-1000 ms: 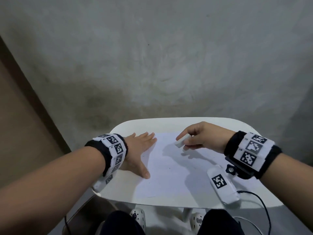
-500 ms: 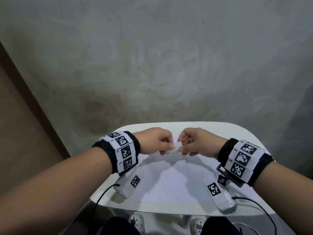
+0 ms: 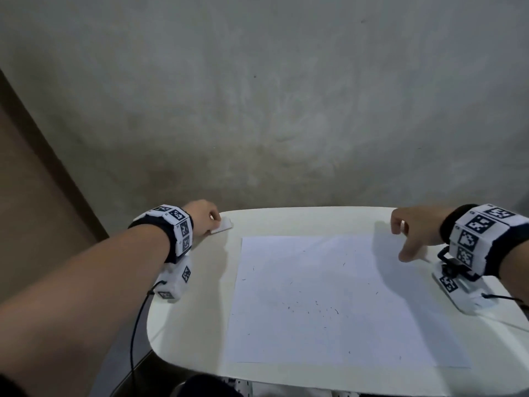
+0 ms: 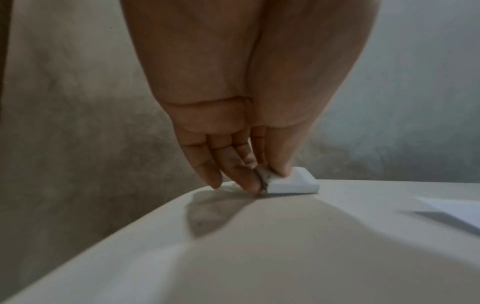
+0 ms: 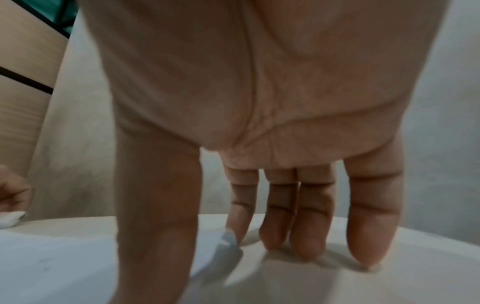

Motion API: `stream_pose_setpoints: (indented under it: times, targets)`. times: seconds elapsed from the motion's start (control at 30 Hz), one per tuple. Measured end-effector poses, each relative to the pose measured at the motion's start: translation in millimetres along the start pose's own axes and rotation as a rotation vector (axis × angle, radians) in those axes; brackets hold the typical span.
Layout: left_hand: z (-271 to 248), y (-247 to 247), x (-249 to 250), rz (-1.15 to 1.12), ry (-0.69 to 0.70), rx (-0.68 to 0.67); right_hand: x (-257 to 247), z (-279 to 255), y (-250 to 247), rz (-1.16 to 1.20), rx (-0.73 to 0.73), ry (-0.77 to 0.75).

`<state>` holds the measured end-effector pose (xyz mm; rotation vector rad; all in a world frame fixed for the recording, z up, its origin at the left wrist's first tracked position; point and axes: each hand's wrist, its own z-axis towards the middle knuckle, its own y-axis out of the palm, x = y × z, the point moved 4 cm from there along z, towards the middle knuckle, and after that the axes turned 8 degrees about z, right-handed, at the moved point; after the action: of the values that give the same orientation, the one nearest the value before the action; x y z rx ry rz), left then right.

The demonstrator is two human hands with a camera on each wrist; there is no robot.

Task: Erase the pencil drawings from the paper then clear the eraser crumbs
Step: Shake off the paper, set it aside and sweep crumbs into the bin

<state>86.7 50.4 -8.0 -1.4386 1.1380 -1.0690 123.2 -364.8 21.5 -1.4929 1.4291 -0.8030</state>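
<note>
A white sheet of paper (image 3: 323, 299) lies in the middle of the white table (image 3: 189, 325), with small dark eraser crumbs (image 3: 317, 306) scattered over it. At the table's far left corner my left hand (image 3: 214, 222) pinches the white eraser (image 3: 222, 226), which rests on the tabletop. In the left wrist view the thumb sits on top of the eraser (image 4: 292, 184), and its smudged end lies against the fingers (image 4: 246, 181). My right hand (image 3: 400, 243) hangs at the paper's far right corner, fingers straight and holding nothing. In the right wrist view its fingertips (image 5: 309, 246) touch the table beside the slightly raised paper corner (image 5: 228, 240).
A grey concrete wall (image 3: 272, 110) rises right behind the table. A brown panel (image 3: 34, 196) stands at the left. Black cables (image 3: 134, 333) trail from both wrist cameras. My knees (image 3: 211, 386) show below the table's near edge.
The eraser passed from my right hand to my left, which carried it off the paper to the far left corner. My right hand moved to the paper's right edge, holding nothing.
</note>
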Motion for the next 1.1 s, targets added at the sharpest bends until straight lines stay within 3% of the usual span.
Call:
stream_pose_setpoints:
  times: [0.13, 0.27, 0.3, 0.4, 0.57, 0.67, 0.73, 0.8, 0.87, 1.1]
  targets:
    - [12, 1, -7, 0.019, -0.060, 0.030, -2, 1, 3, -0.019, -0.066, -0.003]
    - [1, -10, 25, 0.073, 0.126, 0.069, -1, 0, 4, 0.042, -0.050, -0.017]
    - [-6, -12, 39, 0.030, 0.208, 0.048, -1, -1, 4, 0.081, -0.049, -0.015]
    - [-27, -4, 72, 0.000, 0.366, -0.191, -5, -7, 6, 0.210, -0.066, -0.033]
    - [-38, -6, 70, 0.064, 0.342, -0.246, -10, -20, -2, 0.362, -0.012, -0.080]
    - [-44, -20, 56, -0.079, 0.301, -0.169, -10, -33, -10, 0.469, 0.087, -0.121]
    - [-47, -30, 41, -0.327, 0.248, -0.074, -9, -44, -17, 0.591, 0.167, -0.160]
    - [-55, -34, 27, -0.642, 0.198, -0.058, -9, -55, -22, 0.736, 0.229, -0.199]
    - [-66, -37, 18, -0.814, 0.202, -0.054, -12, -69, -27, 0.841, 0.275, -0.237]
    - [-104, -57, 9, -0.959, 0.312, 0.177, -29, -117, -42, 0.949, 0.399, -0.375]
